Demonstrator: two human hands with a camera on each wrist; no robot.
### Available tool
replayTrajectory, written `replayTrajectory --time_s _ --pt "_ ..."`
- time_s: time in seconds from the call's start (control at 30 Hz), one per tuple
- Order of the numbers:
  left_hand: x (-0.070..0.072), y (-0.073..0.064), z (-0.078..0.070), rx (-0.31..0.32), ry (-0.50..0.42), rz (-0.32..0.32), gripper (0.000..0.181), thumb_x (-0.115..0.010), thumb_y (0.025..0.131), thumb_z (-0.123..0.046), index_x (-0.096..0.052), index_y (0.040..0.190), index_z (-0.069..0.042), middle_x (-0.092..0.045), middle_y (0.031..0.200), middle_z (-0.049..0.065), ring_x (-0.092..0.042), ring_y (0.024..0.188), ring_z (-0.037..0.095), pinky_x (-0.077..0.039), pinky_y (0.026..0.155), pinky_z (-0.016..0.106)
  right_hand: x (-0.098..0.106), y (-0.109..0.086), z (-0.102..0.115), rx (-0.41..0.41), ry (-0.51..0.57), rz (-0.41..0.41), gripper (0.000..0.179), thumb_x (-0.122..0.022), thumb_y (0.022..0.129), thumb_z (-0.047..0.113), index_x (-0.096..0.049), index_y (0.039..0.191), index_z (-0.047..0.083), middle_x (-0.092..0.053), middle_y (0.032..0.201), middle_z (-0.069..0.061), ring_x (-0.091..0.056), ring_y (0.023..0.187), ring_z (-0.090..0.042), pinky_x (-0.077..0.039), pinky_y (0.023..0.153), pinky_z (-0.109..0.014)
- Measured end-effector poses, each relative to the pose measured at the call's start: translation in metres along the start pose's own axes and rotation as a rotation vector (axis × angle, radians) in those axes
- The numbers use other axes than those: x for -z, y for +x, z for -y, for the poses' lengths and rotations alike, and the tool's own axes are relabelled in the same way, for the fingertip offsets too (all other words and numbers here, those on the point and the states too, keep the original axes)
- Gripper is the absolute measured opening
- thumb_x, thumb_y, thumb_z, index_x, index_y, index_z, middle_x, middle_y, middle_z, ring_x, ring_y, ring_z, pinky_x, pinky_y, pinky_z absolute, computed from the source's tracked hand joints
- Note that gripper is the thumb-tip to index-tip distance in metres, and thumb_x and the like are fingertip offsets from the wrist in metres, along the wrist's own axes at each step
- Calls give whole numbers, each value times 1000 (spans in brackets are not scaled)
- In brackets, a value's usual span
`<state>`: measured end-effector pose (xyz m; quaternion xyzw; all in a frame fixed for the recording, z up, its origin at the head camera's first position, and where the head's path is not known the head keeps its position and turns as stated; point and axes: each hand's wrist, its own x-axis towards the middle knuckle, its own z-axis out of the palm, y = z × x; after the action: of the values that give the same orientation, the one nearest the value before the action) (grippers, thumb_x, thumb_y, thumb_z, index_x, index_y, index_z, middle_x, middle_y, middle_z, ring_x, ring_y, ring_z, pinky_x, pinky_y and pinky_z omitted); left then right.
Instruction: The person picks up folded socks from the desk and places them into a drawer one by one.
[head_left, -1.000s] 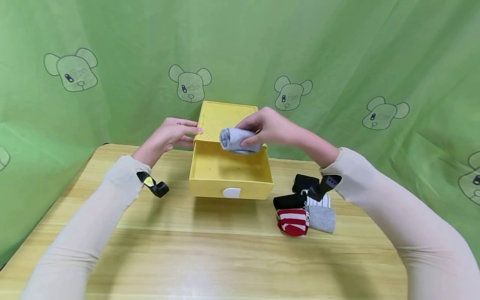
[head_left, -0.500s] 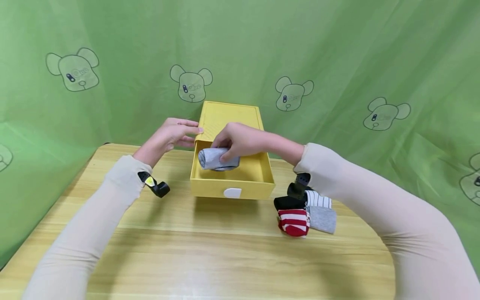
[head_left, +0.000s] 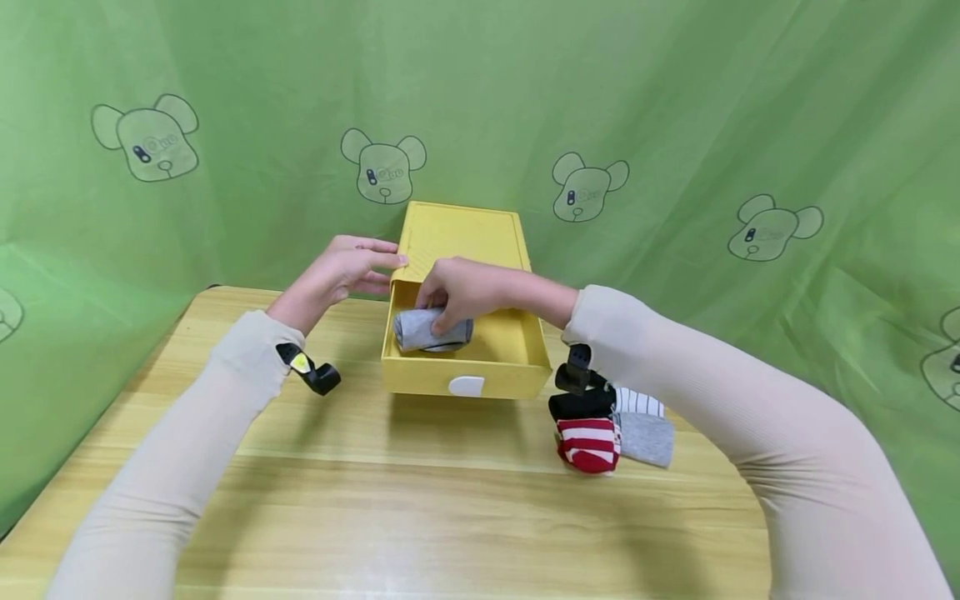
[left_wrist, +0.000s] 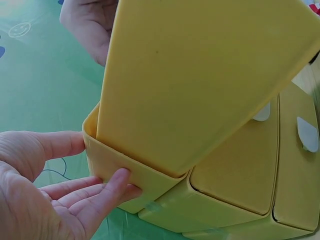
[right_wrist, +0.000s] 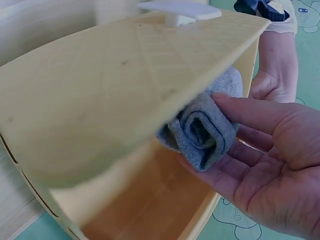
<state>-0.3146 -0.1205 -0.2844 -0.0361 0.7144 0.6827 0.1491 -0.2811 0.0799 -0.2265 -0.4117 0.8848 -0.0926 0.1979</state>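
In the head view a yellow drawer with a white tab is pulled out of its yellow drawer unit. My right hand reaches inside and grips a rolled grey sock near the drawer's left front corner. The right wrist view shows the thumb and fingers around this roll, close behind the drawer front. My left hand rests against the unit's left side, thumb at its top edge. In the left wrist view its fingers lie fairly straight along the casing.
Right of the drawer on the wooden table lie a black sock roll, a red-and-white striped one, a grey one and a white one with dark stripes. More closed drawers sit below the pulled-out one. A green curtain hangs behind.
My right hand has moved down and left, carrying the grey sock from above the drawer into its left front part. The left hand has stayed on the unit.
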Motion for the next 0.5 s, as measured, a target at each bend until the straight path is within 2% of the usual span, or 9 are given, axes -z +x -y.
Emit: replayTrajectory --time_s 0.5 --pt "2 1 1 -1 8 -1 55 -70 97 -13 -52 148 -5 -54 150 17 -61 128 40 -60 99 37 -5 6 -1 -16 -82 8 30 -77 89 8 -73 117 -3 -77 109 -15 -65 89 -17 -59 82 -29"
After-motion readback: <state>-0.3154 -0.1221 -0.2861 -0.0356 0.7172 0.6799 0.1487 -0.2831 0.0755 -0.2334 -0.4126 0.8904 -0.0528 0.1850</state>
